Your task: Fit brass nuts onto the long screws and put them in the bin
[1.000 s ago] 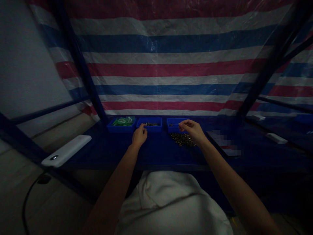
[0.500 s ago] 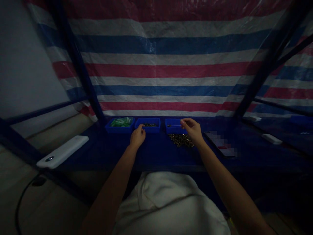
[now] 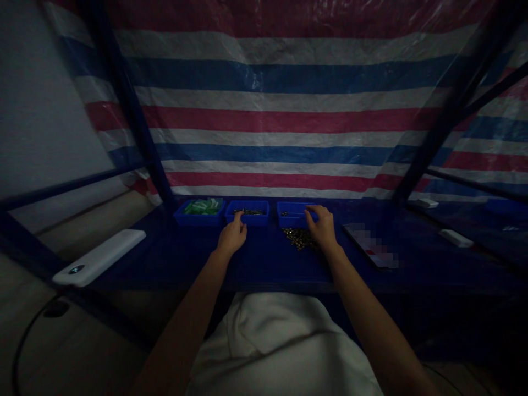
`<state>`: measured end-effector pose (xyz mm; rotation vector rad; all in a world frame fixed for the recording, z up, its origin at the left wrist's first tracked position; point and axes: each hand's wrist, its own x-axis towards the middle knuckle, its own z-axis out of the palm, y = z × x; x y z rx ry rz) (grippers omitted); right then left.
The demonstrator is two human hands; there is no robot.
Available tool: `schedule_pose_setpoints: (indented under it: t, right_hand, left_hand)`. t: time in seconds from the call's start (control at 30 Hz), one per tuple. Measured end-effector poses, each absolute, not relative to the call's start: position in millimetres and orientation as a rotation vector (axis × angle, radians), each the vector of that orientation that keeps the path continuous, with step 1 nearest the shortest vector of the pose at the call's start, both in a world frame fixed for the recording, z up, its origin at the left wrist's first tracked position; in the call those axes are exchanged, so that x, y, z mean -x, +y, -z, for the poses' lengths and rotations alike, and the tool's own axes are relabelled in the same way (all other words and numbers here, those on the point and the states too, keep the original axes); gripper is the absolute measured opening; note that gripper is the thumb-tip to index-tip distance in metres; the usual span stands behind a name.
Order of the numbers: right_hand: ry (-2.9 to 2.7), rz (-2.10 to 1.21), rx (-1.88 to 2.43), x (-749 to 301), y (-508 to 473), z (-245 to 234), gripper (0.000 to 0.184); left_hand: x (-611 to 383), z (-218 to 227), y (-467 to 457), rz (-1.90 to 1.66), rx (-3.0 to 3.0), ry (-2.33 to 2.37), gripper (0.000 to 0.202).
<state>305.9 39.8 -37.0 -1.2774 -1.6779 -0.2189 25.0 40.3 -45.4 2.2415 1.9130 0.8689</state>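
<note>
My left hand reaches to the front rim of the middle blue bin, its index finger stretched out towards small dark metal pieces inside and its thumb apart. My right hand is at the front right corner of the right blue bin, thumb and index finger apart, with nothing visible between them. A few small pieces lie in that bin. Beneath and beside my right hand, a pile of small brass-coloured metal parts lies on the table, partly covered by the hand.
A left blue bin holds green-and-white packets. On the blue table are a phone at right and a long white device at left. Small white blocks sit farther right. Blue posts and a striped sheet stand behind.
My right hand's thumb and index finger have parted and the hand has shifted slightly left and down. My left index finger has stretched out forward. The view has shifted slightly.
</note>
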Motion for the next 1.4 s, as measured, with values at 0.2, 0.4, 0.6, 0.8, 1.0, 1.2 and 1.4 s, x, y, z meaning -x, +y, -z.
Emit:
schedule_pose_setpoints:
  t: [0.2,0.4,0.6,0.8,1.0,1.2,1.4]
  right_hand:
    - [-1.829,0.215,1.235,-306.2,-3.6,39.6,0.017]
    - [-2.084,0.144,1.262,-297.5,-36.8,45.8,0.013]
    - [-2.160,0.137,1.309,-302.5,-35.5,50.8,0.011]
    - [-2.231,0.110,1.308,-301.5,-32.2,51.6,0.008]
    - [-2.151,-0.101,1.201,-290.6,-23.6,23.3,0.009]
    - [-1.566,-0.641,0.911,-257.7,-20.1,-17.6,0.023]
    - [-0.965,-1.162,0.820,-245.7,-16.2,-11.9,0.032]
  left_hand:
    - [-28.7,47.1,27.1,-0.906,-2.279,1.883,0.043]
    - [-29.3,47.7,22.5,-0.905,-2.269,1.875,0.035]
    - [-29.7,47.6,10.1,-0.856,-2.290,1.898,0.026]
    - [-30.4,47.7,-2.6,-0.849,-2.298,1.941,0.024]
    - [-29.2,47.7,-0.3,-0.878,-2.278,1.905,0.024]
    - [-27.0,47.8,0.8,-0.922,-2.226,1.838,0.023]
    - [-24.4,49.6,2.5,-0.944,-2.196,1.792,0.021]
